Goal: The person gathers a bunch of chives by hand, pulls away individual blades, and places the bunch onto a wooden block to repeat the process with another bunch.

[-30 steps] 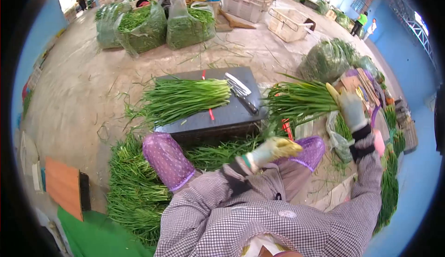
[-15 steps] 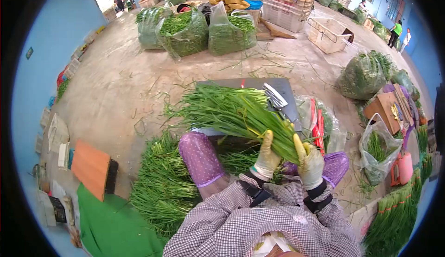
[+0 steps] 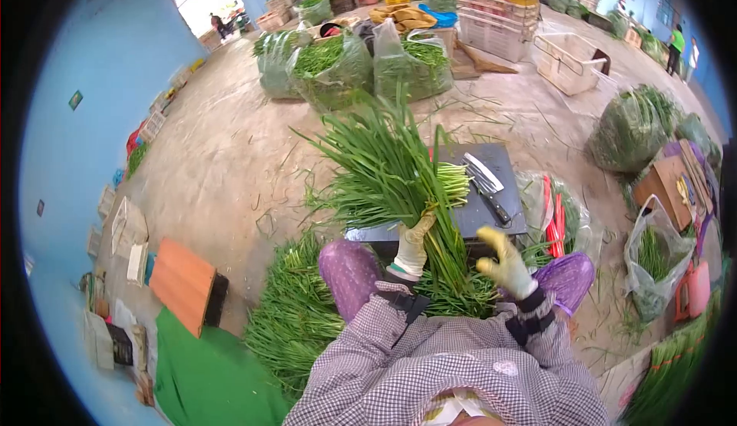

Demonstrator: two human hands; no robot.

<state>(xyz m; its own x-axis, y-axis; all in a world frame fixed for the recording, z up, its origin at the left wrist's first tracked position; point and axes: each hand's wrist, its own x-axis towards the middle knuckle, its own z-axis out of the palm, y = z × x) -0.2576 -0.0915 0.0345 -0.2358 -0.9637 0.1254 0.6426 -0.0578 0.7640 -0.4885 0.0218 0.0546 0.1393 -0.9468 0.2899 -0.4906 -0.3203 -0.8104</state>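
My left hand (image 3: 414, 246), in a pale glove with a yellowed palm, is wrapped around a bunch of garlic chives (image 3: 444, 253) held upright and leaning over the low table. Lifted off the stalks, my right hand (image 3: 507, 263) has its gloved fingers apart and holds nothing. Behind the held bunch, more chives with pale cut ends (image 3: 454, 183) lie on the dark tabletop (image 3: 503, 161). A knife (image 3: 485, 173) with a bright blade and black handle rests at their right. Loose chives (image 3: 295, 315) are piled by my left knee.
Red strips (image 3: 554, 222) lie on a plastic bag right of the table. Full bags of greens (image 3: 334, 73) stand ahead, near stacked crates (image 3: 495, 23) and a white basket (image 3: 568, 61). An orange board (image 3: 188, 280) leans at left beside green cloth (image 3: 211, 372). Other people are far off.
My right hand has let go of the chives and moved back, its fingers spreading. My left hand has shifted left and tipped the bunch more upright. The view has turned slightly.
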